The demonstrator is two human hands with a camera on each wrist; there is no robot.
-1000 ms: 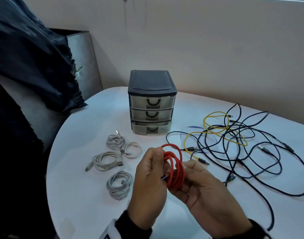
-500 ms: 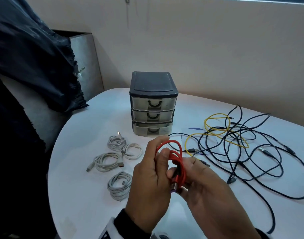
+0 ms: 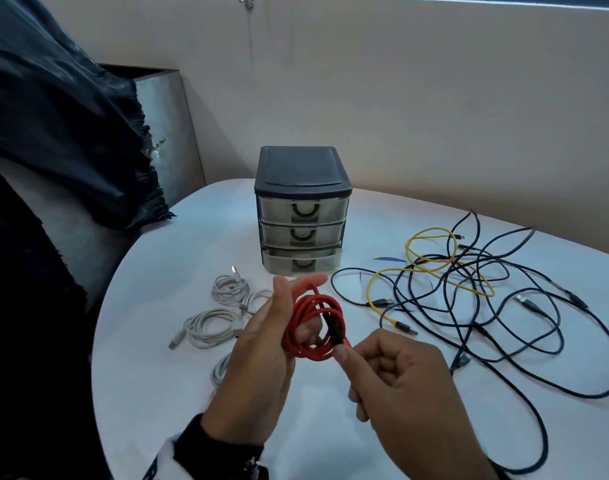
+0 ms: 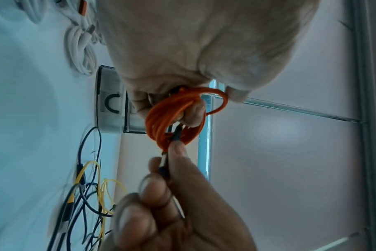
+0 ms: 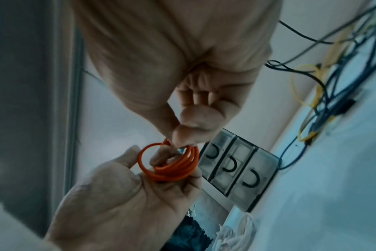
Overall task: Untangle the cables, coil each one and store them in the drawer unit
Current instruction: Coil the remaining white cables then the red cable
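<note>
Surface: white rounded table (image 3: 164, 393) against a beige wall, filling the lower frame of the head view.
Right hand: right hand (image 3: 400, 386) at lower centre, thumb and forefinger pinching the dark plug end of the red braided cable (image 3: 313, 330); the other fingers are curled in.
Left hand: left hand (image 3: 261, 348) just left of it, fingers threaded through the red coil and holding it up off the table; the forefinger is blurred.
Change: half a second ago the plug lay tucked against the loops between both hands; now the right hand has drawn it out toward the lower right, across the coil.
Meaning: probably the tail is being wrapped or tucked to lock the coil, so this cable looks nearly ready to store.
Middle left: four coiled white cables (image 3: 209, 327) lie near one another on the table, not yet stored.
Middle right: tangle of dark blue cables (image 3: 504, 306) with a yellow cable (image 3: 431, 254) running through it, still unsorted.
Far centre: small grey three-drawer plastic unit with a dark lid (image 3: 301, 209); the bottom drawer stands slightly out, the upper two are closed.
</note>
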